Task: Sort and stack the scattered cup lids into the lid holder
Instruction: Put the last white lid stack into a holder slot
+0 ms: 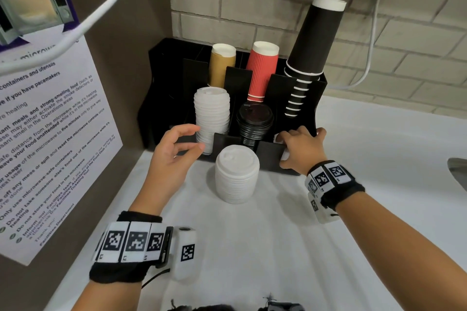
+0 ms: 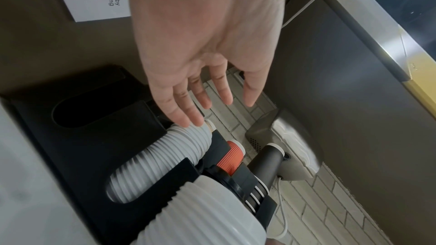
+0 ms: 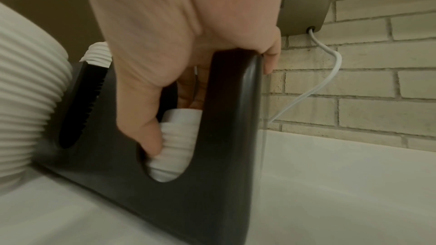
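A black lid holder stands against the brick wall. Its left front slot holds a tall stack of white lids, and its middle slot holds black lids. On the counter in front stands a loose stack of white lids. My left hand hovers open beside the tall white stack, fingers spread and empty. My right hand reaches into the right front slot. There its thumb and fingers grip a small stack of white lids, and the little finger hooks over the holder's outer wall.
Upturned brown, red and black cups fill the holder's back slots. A notice hangs on the brown panel at the left. A white cable runs down the wall. A sink edge shows at far right.
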A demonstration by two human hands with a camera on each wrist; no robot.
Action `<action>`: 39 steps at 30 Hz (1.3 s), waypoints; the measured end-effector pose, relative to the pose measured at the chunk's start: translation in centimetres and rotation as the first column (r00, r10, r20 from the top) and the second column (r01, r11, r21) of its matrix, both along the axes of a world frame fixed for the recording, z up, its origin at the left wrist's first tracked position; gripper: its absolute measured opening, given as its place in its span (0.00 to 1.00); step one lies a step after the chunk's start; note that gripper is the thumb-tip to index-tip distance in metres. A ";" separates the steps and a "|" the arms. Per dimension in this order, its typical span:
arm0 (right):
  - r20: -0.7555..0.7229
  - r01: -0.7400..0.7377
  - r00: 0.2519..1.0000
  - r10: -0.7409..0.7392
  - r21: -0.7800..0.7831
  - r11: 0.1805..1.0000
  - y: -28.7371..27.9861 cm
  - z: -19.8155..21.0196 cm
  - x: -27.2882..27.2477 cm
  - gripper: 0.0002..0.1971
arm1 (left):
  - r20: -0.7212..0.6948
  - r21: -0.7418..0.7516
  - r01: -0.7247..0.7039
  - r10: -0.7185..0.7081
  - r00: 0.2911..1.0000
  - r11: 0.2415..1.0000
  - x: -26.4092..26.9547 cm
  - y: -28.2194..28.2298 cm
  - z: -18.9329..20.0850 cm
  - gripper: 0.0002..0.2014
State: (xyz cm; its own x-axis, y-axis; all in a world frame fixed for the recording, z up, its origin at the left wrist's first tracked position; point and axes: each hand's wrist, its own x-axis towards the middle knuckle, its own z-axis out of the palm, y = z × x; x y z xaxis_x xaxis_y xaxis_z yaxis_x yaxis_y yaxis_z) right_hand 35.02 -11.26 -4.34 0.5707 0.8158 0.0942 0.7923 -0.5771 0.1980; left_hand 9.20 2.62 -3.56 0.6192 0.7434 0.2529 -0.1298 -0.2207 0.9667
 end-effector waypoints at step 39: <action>-0.696 0.177 0.547 0.466 0.640 0.748 1.6 2.9 -9.6 0.36 | -0.035 -0.094 0.190 -0.194 0.980 0.977 1.5 -1.1 -0.8 0.36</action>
